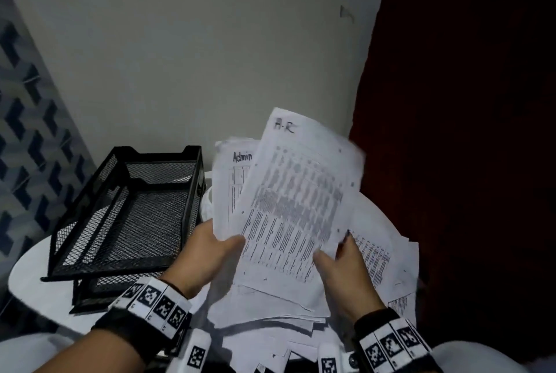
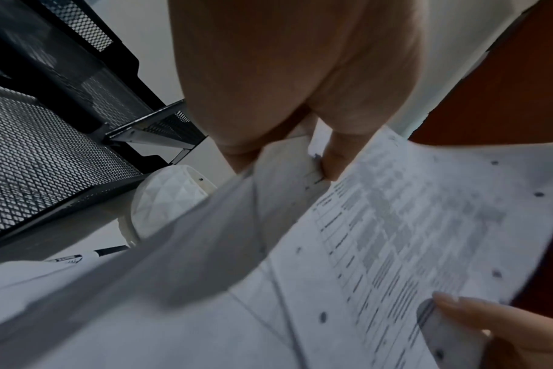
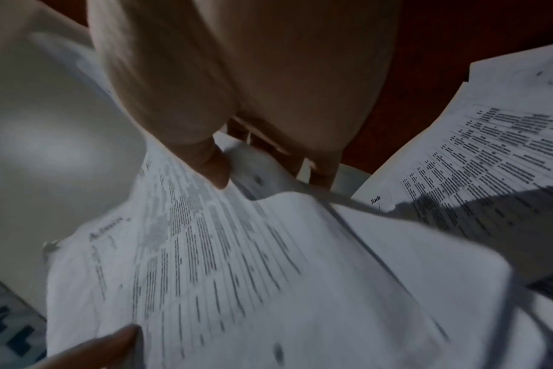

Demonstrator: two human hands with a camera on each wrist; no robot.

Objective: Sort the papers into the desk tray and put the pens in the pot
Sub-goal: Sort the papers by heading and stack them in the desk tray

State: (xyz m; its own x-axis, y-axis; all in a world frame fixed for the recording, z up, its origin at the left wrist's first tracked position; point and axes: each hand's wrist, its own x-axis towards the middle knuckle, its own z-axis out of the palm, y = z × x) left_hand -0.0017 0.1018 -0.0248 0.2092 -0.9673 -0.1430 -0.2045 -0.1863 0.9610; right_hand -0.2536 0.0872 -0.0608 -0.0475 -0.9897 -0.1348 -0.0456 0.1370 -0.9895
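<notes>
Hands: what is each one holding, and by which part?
The left hand pinches the "Admin" sheet at its lower edge. The right hand grips the "A-R" sheet at its lower right edge, thumb on the printed face.

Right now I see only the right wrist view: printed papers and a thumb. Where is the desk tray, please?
Observer: The black mesh desk tray stands on the table, left of the held papers. Its top tier looks empty.
Operator: Thank you. And where is the pot?
Observer: A white faceted pot sits beside the tray's corner, partly hidden behind the held papers.
Operator: Is any pen visible to you?
Observer: Yes, one pen lies on the table near the pot, with one end under loose paper.
</notes>
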